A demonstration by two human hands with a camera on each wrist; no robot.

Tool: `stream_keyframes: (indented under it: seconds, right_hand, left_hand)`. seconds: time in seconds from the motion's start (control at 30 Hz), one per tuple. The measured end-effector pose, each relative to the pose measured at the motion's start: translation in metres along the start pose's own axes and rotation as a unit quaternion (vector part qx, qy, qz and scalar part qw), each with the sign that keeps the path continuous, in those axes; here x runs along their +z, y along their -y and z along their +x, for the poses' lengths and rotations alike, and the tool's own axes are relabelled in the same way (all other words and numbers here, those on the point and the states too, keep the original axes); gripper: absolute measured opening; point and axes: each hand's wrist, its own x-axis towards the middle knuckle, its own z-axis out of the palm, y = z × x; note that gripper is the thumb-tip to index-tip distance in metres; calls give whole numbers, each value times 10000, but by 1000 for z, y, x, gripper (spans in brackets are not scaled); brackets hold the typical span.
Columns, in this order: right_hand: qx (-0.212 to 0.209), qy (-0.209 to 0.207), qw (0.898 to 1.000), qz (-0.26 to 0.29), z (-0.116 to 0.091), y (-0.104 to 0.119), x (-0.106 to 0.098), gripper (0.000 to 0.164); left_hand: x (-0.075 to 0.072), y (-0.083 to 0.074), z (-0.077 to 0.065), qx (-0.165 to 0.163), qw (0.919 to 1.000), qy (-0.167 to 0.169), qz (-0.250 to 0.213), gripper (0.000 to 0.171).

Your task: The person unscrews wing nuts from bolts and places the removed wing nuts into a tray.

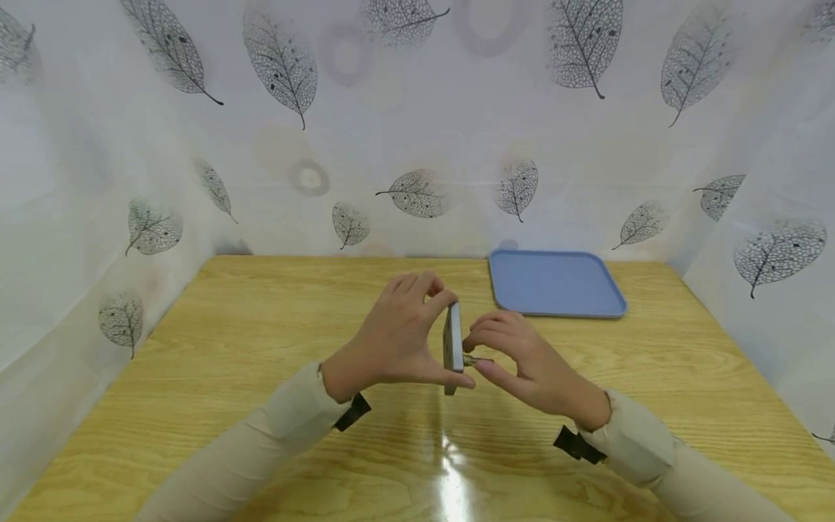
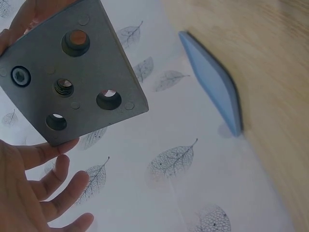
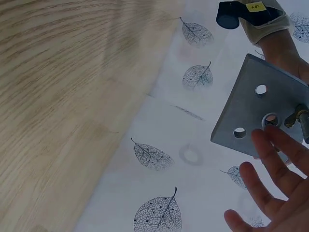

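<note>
- L hand (image 1: 398, 333): thumb below, fingertip above, pinching a grey, square metal plate w/ round holes (image 2: 91, 72) by opposite edges; other fingers spread, off the plate.
- Plate's up in the air over mid-table, btwn both hands, on edge, seen almost side-on from where the person sits. One hole in its L face has a dark ring (image 2: 21, 76); the centre one looks threaded.
- R hand (image 1: 528, 362): thumb & bent index at a small brass-coloured, wing-shaped metal fastener (image 3: 304, 121), pinching it; can't tell how firmly. Other fingers fanned apart, tips close to the plate.
- Fastener sticks out from plate's R face, twd the R hand.
- Blue, shallow, rounded-corner tray (image 1: 554, 283) lies flat, far R, near the table's back edge, well apart from the hands.
- Yellowish wood-grain table (image 1: 293, 312) under it all, bright glare patch (image 1: 453, 489) at the near side, abt middle.
- White sheet w/ dark leaf prints (image 1: 391, 123) hangs far side, L & R.
- Pale sleeves (image 1: 241, 449) on both arms, black wrist mounts (image 1: 352, 413) too.
</note>
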Motion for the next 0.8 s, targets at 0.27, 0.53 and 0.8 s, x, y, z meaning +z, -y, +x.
stream_keyframes:
  seconds: [0.27,0.53,0.8]
  right_hand:
    - [134,177,9993,317,2,3,0,11]
    - [154,264,9986,432,3,3,1,11]
    - [109,411,9988,262,2,1,5,12]
  left_hand:
    - [0,1,-1,88,9998,-58,197,89]
    - [-2,0,-1,135,9986,-153,485,88]
    - [-4,-1,-2,72,9973,-49,724,88]
